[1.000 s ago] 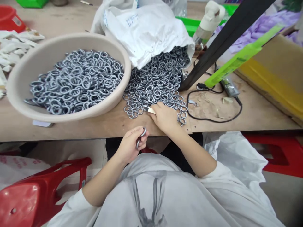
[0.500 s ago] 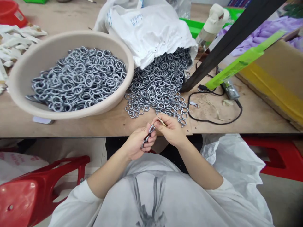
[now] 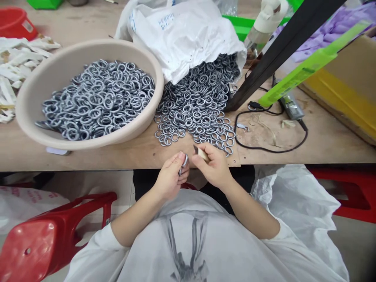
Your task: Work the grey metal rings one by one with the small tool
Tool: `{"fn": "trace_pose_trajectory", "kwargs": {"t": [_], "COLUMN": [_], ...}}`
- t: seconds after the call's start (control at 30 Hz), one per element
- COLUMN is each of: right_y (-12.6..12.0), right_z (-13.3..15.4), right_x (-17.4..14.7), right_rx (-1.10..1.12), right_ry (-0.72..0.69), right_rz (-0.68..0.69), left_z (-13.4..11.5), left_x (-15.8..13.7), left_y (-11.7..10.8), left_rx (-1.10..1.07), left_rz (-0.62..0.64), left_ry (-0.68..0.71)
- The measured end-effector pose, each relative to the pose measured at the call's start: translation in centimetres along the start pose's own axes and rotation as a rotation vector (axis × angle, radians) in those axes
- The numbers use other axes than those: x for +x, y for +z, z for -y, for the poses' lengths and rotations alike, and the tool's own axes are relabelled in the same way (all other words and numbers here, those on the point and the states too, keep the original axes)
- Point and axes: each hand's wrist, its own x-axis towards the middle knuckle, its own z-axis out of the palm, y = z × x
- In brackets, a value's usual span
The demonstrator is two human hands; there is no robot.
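Near the table's front edge, my left hand (image 3: 171,175) is closed around a few grey rings (image 3: 184,160), one standing up between thumb and forefinger. To its right, my right hand (image 3: 214,164) pinches a small flat tan piece with a dark tip (image 3: 202,155), its kind unclear. The two hands are a little apart. Just beyond them a heap of grey rings (image 3: 202,105) spills from a white sack (image 3: 188,37) onto the table. A large beige basin (image 3: 161,80) at the left holds many more such rings.
A dark post (image 3: 282,58) slants across the right side, beside a lime-green strip (image 3: 311,66) and a looped black cable (image 3: 264,150). A cardboard box (image 3: 343,78) stands far right. White strips (image 3: 17,64) lie far left. A red stool (image 3: 32,250) is below left.
My hands have moved apart; the right one has drawn back from the ring and turned, showing the tan piece's flat side and dark tip. The view has shifted slightly.
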Motion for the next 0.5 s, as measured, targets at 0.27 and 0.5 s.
{"fn": "trace_pose_trajectory", "kwargs": {"t": [0.27, 0.5], "right_y": [0.47, 0.68], "right_z": [0.6, 0.86], "right_x": [-0.76, -0.51], "right_rx": [-0.309, -0.362], "right_ry": [-0.208, -0.234], "right_rz": [0.121, 0.118], "left_z": [-0.2, -0.12], "left_x": [-0.17, -0.3], "left_y": [0.15, -0.09], "left_rx": [-0.043, -0.057], "left_rz": [-0.065, -0.081], "left_ry": [-0.005, -0.001]}}
